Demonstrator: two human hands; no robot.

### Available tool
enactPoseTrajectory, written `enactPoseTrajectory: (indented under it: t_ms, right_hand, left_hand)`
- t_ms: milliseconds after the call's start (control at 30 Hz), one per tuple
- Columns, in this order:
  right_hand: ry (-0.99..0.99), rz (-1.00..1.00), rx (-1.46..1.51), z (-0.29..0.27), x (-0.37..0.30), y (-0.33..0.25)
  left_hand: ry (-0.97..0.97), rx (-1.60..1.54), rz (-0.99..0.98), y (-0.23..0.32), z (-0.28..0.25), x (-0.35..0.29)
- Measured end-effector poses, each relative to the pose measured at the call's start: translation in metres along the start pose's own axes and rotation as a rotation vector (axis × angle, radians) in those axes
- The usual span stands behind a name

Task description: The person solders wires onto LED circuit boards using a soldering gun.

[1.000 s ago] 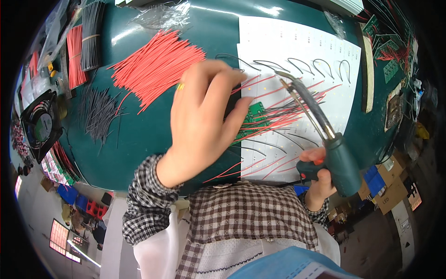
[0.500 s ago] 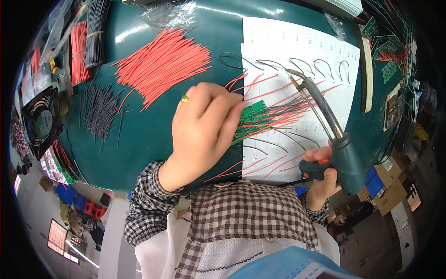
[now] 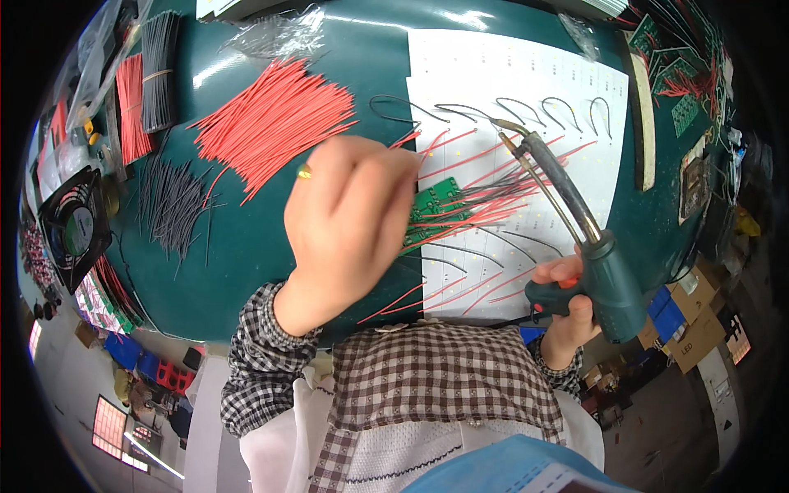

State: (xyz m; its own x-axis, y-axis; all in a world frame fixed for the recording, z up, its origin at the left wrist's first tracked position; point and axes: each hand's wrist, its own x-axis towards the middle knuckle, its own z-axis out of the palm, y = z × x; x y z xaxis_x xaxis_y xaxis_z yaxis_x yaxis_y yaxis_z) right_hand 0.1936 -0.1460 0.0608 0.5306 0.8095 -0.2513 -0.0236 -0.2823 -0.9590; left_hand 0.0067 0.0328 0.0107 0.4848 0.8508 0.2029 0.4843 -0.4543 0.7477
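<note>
My left hand (image 3: 345,218), with a ring on it, is curled with its fingertips pressed together above the far end of the green circuit boards (image 3: 440,195); what they hold, if anything, is hidden. My right hand (image 3: 573,308) grips the pistol-shaped handle of a dark green soldering gun (image 3: 606,275). Its bent tip (image 3: 508,125) hangs over the white panels (image 3: 460,70), near the ends of the black wire loops (image 3: 559,111). Red and black wires (image 3: 505,201) fan out rightward from the green boards across the panels.
A heap of red wires (image 3: 271,123) and a smaller pile of black wires (image 3: 173,201) lie at left. Bundled red wires (image 3: 133,107) and black wires (image 3: 159,74) stand behind them. A small fan (image 3: 76,226) sits at the left edge. Wired circuit boards (image 3: 678,78) crowd the far right.
My left hand has shifted a little leftward and is blurred. The soldering gun has stayed almost in place. The whole view has shifted slightly.
</note>
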Motion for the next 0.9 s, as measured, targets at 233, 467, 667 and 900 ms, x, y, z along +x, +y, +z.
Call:
enactPoseTrajectory:
  t_ms: [233, 467, 667, 900]
  right_hand:
    - [0.013, 0.04, 0.01, 0.002, -0.002, -0.001]
    - [-0.048, 0.095, -0.007, 0.003, -0.001, 0.0]
    - [0.017, 0.086, 0.015, 0.003, 0.001, 0.001]
    - [0.001, 0.088, 0.012, 0.006, 0.001, -0.002]
  left_hand:
    - [-0.149, 0.175, 0.092, 0.008, 0.0, 0.004]
    - [-0.126, 0.138, 0.129, 0.002, 0.013, 0.013]
    - [-0.183, 0.163, 0.221, -0.009, 0.017, 0.017]
    - [-0.154, 0.058, 0.182, -0.013, 0.012, 0.015]
